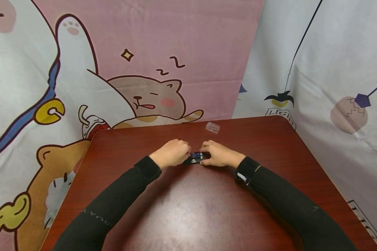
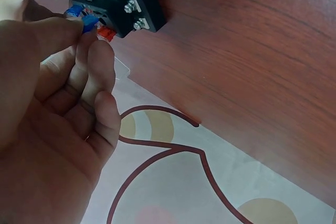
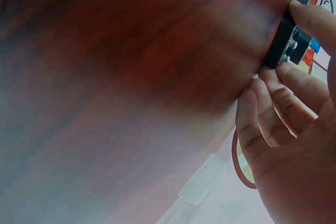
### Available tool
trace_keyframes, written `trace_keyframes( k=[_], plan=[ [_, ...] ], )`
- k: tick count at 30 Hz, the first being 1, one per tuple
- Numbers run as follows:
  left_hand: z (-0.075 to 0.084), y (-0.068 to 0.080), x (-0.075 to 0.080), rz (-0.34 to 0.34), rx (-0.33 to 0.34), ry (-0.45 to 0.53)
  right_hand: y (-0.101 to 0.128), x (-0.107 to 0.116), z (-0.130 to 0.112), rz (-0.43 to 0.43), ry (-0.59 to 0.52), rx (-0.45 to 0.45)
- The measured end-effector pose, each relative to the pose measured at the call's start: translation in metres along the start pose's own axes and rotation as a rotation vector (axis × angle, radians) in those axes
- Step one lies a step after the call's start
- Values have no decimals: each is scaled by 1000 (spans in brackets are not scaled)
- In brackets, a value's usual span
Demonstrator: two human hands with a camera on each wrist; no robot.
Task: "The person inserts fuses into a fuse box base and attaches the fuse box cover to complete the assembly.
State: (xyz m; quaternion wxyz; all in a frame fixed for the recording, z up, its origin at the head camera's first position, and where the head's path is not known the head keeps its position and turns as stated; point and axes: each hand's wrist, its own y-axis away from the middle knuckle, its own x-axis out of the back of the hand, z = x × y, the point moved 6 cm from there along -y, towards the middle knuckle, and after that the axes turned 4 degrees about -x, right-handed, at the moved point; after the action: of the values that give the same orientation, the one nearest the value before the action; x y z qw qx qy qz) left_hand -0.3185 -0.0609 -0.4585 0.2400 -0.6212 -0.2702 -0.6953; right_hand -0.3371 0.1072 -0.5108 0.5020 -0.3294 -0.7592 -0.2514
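Observation:
A small black fuse block (image 1: 196, 159) with screw terminals lies at the middle of the dark red table (image 1: 188, 209). My left hand (image 1: 172, 153) is at its left end, where thumb and forefinger pinch a blue fuse (image 2: 79, 14) seated in the block (image 2: 123, 3). A red fuse (image 2: 106, 33) sits beside the blue one. My right hand (image 1: 218, 155) grips the block's right end. In the right wrist view its thumb lies on top of the block (image 3: 287, 40) and its fingers (image 3: 273, 103) curl under it.
A small clear plastic box (image 1: 212, 127) lies near the table's far edge, behind the hands. A cartoon-printed cloth (image 1: 138, 97) hangs close behind and to both sides of the table. Both forearms in black sleeves (image 1: 113, 205) rest over the near half.

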Motion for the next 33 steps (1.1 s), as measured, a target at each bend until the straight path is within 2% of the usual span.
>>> trace_keyframes(
  k=[6, 33],
  plan=[
    [-1, -1, -3, -22, 16, -1, -1, -1, 1, -11, -5, -12],
    [-3, -5, -4, -11, 43, 10, -1, -1, 1, -4, 0, -7]
  ],
)
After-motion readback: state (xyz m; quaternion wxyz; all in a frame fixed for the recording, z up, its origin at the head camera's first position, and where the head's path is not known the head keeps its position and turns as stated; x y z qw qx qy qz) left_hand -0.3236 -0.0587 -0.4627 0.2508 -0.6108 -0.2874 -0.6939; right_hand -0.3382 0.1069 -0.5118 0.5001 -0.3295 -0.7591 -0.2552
